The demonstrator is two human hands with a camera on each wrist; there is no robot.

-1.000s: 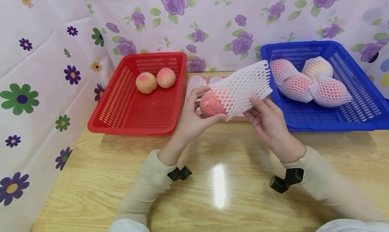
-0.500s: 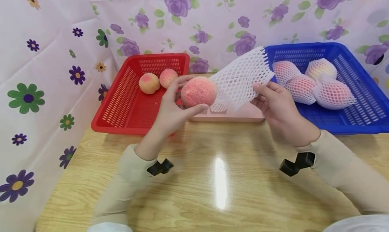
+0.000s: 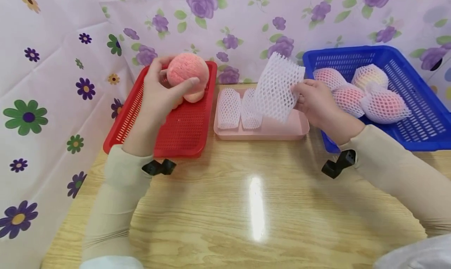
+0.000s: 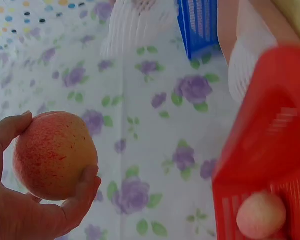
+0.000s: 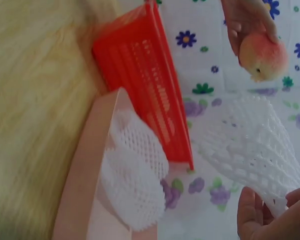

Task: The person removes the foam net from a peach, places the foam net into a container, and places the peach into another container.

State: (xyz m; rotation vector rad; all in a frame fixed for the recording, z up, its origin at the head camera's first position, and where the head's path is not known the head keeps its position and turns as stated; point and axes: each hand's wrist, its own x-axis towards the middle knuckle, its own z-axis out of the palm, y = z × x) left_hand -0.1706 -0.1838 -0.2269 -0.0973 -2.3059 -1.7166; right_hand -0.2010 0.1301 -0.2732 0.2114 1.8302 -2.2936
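In left hand [image 3: 155, 89], round peach [image 4: 54, 155], red-flecked

Left hand [image 3: 155, 91]: fingers [image 4: 81, 200] curled | right hand [image 3: 315, 102]: fingers [image 5: 247, 212] pinching | forearms [image 3: 112, 202]: stretched forward, well apart

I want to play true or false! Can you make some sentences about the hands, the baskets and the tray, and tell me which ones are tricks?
1. The left hand holds a bare peach. True.
2. The right hand pinches a white net. True.
3. There is a peach inside that white net. False: the white net is empty.
4. Two more nets show in the pink tray. True.
5. The wrapped fruits are in the red basket. False: they are in the blue basket.
6. The red basket is empty. False: it has unwrapped fruit in it, partly hidden in the head view.
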